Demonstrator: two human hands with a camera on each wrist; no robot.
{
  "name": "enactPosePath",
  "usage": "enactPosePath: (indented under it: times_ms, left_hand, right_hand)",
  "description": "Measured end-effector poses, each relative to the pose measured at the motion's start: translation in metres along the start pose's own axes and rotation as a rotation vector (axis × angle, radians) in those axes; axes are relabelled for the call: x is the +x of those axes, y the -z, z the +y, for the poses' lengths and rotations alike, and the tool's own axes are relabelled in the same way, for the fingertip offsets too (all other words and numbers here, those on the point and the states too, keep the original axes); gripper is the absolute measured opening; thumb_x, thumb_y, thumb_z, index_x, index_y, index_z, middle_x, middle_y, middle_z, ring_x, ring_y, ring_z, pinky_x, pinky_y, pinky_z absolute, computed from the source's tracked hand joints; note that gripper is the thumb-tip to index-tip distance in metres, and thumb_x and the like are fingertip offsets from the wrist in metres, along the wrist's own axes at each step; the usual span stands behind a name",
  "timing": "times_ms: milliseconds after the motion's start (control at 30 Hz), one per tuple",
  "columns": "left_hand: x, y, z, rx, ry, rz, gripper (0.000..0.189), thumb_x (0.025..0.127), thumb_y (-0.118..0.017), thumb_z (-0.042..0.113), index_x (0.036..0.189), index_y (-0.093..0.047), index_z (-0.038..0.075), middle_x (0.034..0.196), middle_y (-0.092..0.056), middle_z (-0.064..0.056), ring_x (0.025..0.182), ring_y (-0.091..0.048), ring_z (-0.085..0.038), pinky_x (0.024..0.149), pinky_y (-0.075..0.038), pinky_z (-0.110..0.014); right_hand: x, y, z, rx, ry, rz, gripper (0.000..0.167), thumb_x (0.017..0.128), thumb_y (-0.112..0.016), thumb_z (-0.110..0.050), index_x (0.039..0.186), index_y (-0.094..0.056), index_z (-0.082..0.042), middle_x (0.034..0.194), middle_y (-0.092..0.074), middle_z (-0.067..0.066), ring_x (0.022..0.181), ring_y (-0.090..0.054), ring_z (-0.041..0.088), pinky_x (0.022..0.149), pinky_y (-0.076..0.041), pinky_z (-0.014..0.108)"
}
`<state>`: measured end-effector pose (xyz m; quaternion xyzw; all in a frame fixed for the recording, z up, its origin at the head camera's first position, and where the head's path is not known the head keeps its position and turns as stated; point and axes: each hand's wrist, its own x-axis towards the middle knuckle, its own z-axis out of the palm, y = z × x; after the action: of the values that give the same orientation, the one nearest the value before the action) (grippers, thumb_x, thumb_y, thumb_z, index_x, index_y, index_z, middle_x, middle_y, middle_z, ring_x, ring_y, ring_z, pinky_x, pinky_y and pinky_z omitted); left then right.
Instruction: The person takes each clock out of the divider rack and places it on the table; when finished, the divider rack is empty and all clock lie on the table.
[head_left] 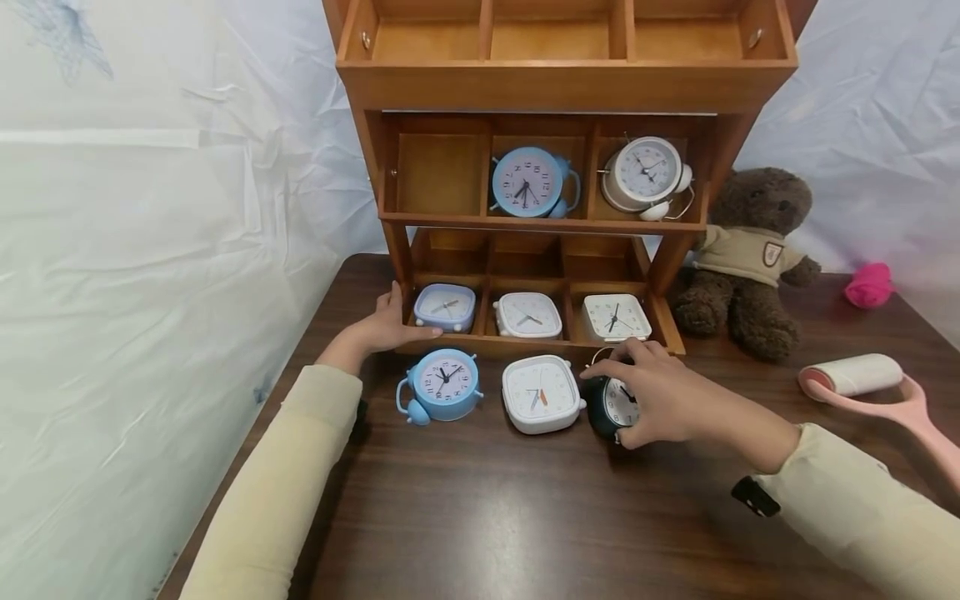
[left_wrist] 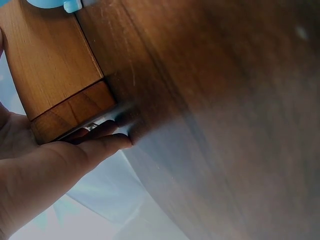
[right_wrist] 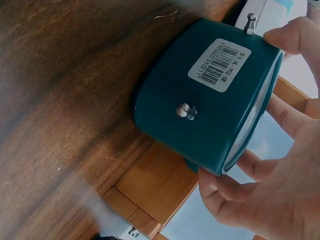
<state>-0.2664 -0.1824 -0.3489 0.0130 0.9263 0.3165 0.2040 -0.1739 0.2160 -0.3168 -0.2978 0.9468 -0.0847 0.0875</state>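
My right hand [head_left: 667,400] grips a dark green alarm clock [right_wrist: 170,95] on the table; the thumb is at one side of its rim and the fingers at the other. In the right wrist view the clock's underside shows a barcode label and two metal feet. A white clock [head_left: 543,395] and a blue twin-bell clock [head_left: 447,383] lie to its left. My left hand [head_left: 381,325] rests against the lower left corner of the wooden shelf [head_left: 480,343], thumb along the front edge and straight fingers along the side.
The shelf's bottom row holds a lavender clock [head_left: 444,308], a white clock [head_left: 528,315] and a square white clock [head_left: 617,317]. Above sit a blue clock [head_left: 527,182] and a white clock [head_left: 645,175]. Rightward are a teddy bear [head_left: 750,258], pink ball [head_left: 870,285] and lint roller [head_left: 858,375].
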Motion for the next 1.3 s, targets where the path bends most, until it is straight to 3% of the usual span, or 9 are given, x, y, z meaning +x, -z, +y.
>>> enactPosePath:
  times_ms: [233, 500, 667, 800, 967, 1133, 1300]
  left_hand:
    - [0.001, 0.003, 0.001, -0.008, -0.004, 0.004, 0.124, 0.089, -0.065, 0.057, 0.150, 0.029, 0.004, 0.159, 0.021, -0.028, 0.148, 0.007, -0.046, 0.117, -0.014, -0.056]
    - [0.001, 0.002, 0.000, -0.007, 0.001, 0.016, 0.125, 0.088, -0.066, 0.058, 0.151, 0.028, 0.005, 0.159, 0.020, -0.028, 0.148, 0.006, -0.045, 0.118, -0.015, -0.056]
    - [0.002, 0.002, 0.000, -0.001, 0.000, 0.020, 0.126, 0.088, -0.067, 0.057, 0.151, 0.027, 0.003, 0.159, 0.019, -0.029, 0.148, 0.006, -0.045, 0.117, -0.015, -0.056]
    - [0.002, 0.002, -0.001, 0.002, -0.004, 0.025, 0.126, 0.088, -0.067, 0.057, 0.151, 0.027, 0.003, 0.159, 0.018, -0.029, 0.148, 0.005, -0.046, 0.117, -0.015, -0.056]
    - [0.002, 0.003, -0.001, 0.002, -0.003, 0.016, 0.126, 0.088, -0.067, 0.058, 0.151, 0.027, 0.004, 0.160, 0.018, -0.028, 0.148, 0.003, -0.046, 0.117, -0.016, -0.056]
    - [0.002, 0.002, -0.002, 0.007, -0.008, 0.022, 0.125, 0.088, -0.067, 0.058, 0.151, 0.026, 0.003, 0.160, 0.017, -0.028, 0.148, 0.002, -0.046, 0.117, -0.018, -0.055]
    - [0.001, -0.001, -0.002, 0.008, -0.015, 0.015, 0.125, 0.088, -0.066, 0.058, 0.151, 0.027, 0.003, 0.160, 0.017, -0.028, 0.148, 0.003, -0.046, 0.117, -0.017, -0.055]
  right_hand:
    - [0.002, 0.003, 0.002, 0.048, 0.006, -0.043, 0.072, 0.072, -0.086, -0.031, 0.138, -0.057, -0.031, 0.134, -0.046, 0.019, 0.121, -0.043, 0.046, 0.085, -0.042, 0.065]
    - [0.003, 0.001, 0.006, 0.108, 0.022, -0.054, 0.067, 0.074, -0.084, -0.030, 0.135, -0.058, -0.028, 0.133, -0.045, 0.022, 0.124, -0.040, 0.051, 0.081, -0.046, 0.062]
    - [0.003, 0.007, 0.005, 0.093, 0.039, -0.033, 0.067, 0.079, -0.079, -0.051, 0.138, -0.057, -0.027, 0.134, -0.047, 0.018, 0.123, -0.043, 0.044, 0.086, -0.044, 0.063]
    - [0.008, 0.021, -0.001, 0.043, 0.061, 0.055, 0.071, 0.082, -0.069, -0.066, 0.139, -0.057, -0.026, 0.135, -0.048, 0.015, 0.124, -0.045, 0.040, 0.091, -0.042, 0.063]
    - [0.030, 0.049, -0.014, -0.065, 0.075, 0.242, 0.064, 0.088, -0.072, -0.050, 0.143, -0.054, -0.023, 0.150, -0.036, 0.019, 0.138, -0.029, 0.044, 0.102, -0.028, 0.070]
    - [0.068, 0.083, -0.031, -0.105, 0.092, 0.406, 0.067, 0.092, -0.069, -0.043, 0.150, -0.044, -0.022, 0.162, -0.017, 0.017, 0.150, -0.005, 0.039, 0.109, -0.016, 0.072]
    - [0.108, 0.113, -0.048, -0.134, 0.077, 0.452, 0.072, 0.096, -0.061, -0.048, 0.157, -0.031, -0.025, 0.166, -0.006, 0.013, 0.151, 0.005, 0.035, 0.112, -0.012, 0.070]
